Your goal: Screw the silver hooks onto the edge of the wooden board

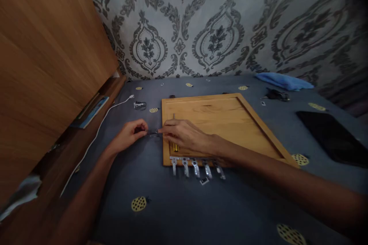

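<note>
My left hand (pixel 130 133) and my right hand (pixel 184 134) meet at the left edge of a wooden tray (pixel 218 122) on a grey bedsheet. Both pinch a small metal piece (pixel 153 133) between their fingertips; its shape is too dark to make out. Under my right hand a yellow-handled tool (pixel 174 132) lies in the tray. Along the tray's near edge several metal wrench-like pieces (pixel 197 167) lie in a row.
A wooden cabinet (pixel 48 57) stands at the left with a white cable (pixel 97 130) running along it. A blue cloth (pixel 283 81), a dark small object (pixel 276 94) and a black phone (pixel 333 136) lie at the right. Another metal part (pixel 140 105) sits behind my left hand.
</note>
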### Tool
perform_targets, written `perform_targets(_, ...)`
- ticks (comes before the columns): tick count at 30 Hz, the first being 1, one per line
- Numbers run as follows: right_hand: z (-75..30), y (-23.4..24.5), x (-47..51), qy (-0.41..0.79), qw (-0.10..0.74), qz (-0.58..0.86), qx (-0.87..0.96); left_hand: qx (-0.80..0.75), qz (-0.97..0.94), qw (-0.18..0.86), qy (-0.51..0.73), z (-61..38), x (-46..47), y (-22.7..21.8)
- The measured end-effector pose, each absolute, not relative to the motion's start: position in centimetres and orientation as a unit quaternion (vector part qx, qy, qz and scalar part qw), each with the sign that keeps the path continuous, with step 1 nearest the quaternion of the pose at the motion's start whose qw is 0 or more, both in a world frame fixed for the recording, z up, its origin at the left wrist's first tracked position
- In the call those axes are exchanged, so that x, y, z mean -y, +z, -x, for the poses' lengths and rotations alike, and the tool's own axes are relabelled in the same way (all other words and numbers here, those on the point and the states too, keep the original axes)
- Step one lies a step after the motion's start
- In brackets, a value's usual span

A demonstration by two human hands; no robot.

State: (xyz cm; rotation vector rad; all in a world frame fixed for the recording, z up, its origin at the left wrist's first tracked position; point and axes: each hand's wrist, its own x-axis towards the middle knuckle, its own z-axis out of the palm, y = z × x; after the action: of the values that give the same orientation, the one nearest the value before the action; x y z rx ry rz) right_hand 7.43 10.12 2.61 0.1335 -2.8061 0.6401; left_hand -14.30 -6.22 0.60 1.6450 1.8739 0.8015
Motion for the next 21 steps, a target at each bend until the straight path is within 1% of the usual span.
perform_targets(6, -6.0, 2.2, -9.2, 0.219, 0.093, -0.049, 0.970, -0.660, -0.577, 0.337, 0.343, 13.7, 6.2, 0.2)
perform_targets(9, -5.9, 2.2, -9.0, 0.223, 0.076, -0.046, 0.971, -0.649, -0.564, 0.358, 0.363, 13.4, 5.9, -0.2)
perform_targets(16, -6.7, 2.9, -8.7, 0.230, 0.059, 0.007, 0.971, -0.643, -0.542, 0.344, 0.417, 12.3, 5.0, -1.3)
perform_targets(21, -7.5, 3.2, -8.7, 0.242, 0.044, 0.062, 0.967, -0.650, -0.553, 0.322, 0.409, 10.7, 4.8, -1.3)
